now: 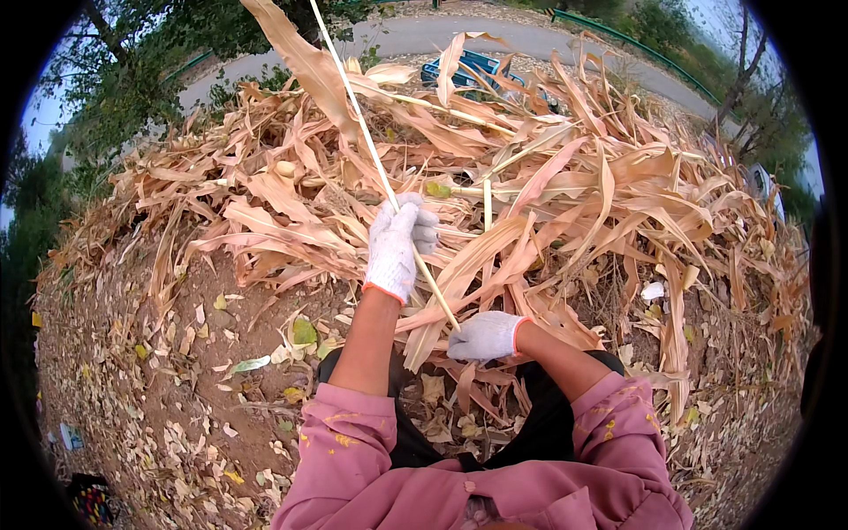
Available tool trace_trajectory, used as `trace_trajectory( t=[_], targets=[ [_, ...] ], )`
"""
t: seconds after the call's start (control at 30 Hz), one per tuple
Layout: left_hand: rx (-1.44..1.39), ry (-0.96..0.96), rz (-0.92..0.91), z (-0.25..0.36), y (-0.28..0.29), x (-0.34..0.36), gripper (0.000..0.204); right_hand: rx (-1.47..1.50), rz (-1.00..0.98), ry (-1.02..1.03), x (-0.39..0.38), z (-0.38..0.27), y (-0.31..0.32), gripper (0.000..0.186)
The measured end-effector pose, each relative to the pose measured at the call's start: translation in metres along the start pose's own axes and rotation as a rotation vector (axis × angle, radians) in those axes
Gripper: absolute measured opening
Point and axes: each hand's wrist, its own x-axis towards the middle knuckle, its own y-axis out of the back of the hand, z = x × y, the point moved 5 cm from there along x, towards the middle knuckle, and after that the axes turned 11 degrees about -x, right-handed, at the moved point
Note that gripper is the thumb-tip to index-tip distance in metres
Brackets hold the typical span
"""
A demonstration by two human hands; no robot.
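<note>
Left hand: the left hand [397,243], in a white knit glove with an orange cuff, is wrapped around the pale stalk [378,163] partway along its length.
Right hand: the right hand [484,336], gloved the same way, is closed at the stalk's lower end, nearer the body; its fingertips are partly hidden.
Stalk: slender and straight, slanting from the right hand up through the left hand and on beyond it, away from the body and to the left, out of view at the top.
Long leaf: a broad, dry, tan leaf [305,66] beyond the left hand, close beside the stalk's upper part; whether it is attached is unclear.
Leaf heap: a wide pile of dry stalks and leaves [291,225] spreads beyond both hands and to either side.
Ground: brown soil [238,322] strewn with leaf scraps, left of the left hand, with a green leaf [304,331] near the left forearm.
White scrap: a small white object [653,291] well to the right of the right hand.
Crate: a blue crate [473,69] far beyond the hands, partly covered by leaves.
Road: a grey road [415,37] past the heap.
Sleeves: pink sleeves [353,433] with yellow marks, pushed up behind the hands.
</note>
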Motion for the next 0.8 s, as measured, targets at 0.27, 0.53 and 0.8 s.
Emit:
trace_trajectory(
  t=[0.27,0.53,0.8],
  targets=[
    [0.035,-0.009,-0.011,0.0,-0.003,-0.001,0.015,-0.034,0.046,0.02,0.003,0.006,-0.007,0.046],
    [-0.023,-0.043,0.017,0.003,0.0,0.001,0.015,-0.116,-0.041,-0.069,-0.017,0.003,0.018,0.054],
    [0.009,-0.019,0.076,0.006,0.0,-0.003,0.018,-0.416,0.218,-0.4,-0.01,0.046,0.013,0.035]
  ],
)
